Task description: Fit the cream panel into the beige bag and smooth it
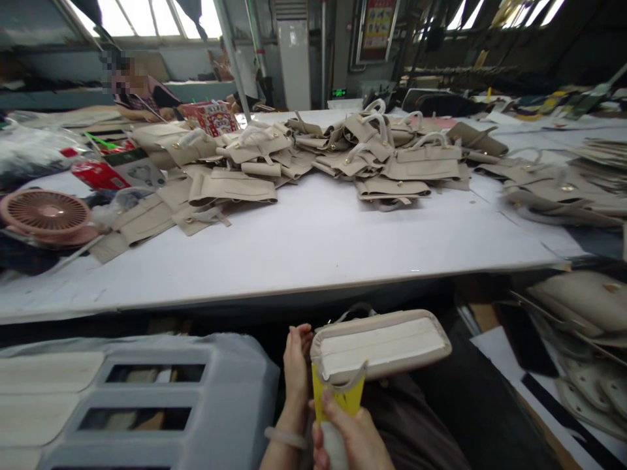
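Low in the middle of the view, a beige handbag (386, 346) is tilted so that a long, pale, flat face bordered by a rounded beige rim shows. My left hand (297, 356) is upright beside the bag's left end, fingers raised and slightly bent; whether they touch the bag I cannot tell. My right hand (350, 434) is closed around the pale handle of a scraper-like tool (340, 398) with a flat yellow blade. The blade's upper end meets the bag's near left corner, where a curved greyish strip shows.
Many beige bag pieces (235, 186) lie across the white table (313, 254). A pink fan (46, 212) stands at left. A grey plastic crate (230, 378) is at lower left, with bag parts (588, 307) at right. A person (140, 98) sits across the table.
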A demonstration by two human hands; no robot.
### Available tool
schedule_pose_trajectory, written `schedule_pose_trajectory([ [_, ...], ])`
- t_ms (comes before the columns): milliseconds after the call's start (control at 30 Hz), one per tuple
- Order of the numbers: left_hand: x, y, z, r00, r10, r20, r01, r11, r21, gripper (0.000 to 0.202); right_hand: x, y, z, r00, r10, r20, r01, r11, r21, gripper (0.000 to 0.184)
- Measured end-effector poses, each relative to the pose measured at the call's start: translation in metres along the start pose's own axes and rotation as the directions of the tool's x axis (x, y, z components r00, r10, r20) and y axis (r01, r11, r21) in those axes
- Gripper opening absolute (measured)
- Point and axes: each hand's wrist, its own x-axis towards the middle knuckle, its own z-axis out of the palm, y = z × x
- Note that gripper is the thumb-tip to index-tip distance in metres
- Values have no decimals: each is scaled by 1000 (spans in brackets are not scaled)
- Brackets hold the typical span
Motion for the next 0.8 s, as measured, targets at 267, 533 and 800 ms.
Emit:
schedule_pose_trajectory([
  [267,-6,18,12,943,81,322,-191,925,327,55,-1,-2,-6,996,33,88,-27,997,-71,75],
  [533,-10,35,24,914,205,351,-381,732,565,51,-5,-27,-12,991,74,109,-60,990,-128,78],
  [800,-6,35,22,901,265,343,-432,490,757,52,-1,-42,-20,958,18,285,31,985,-167,64],
])
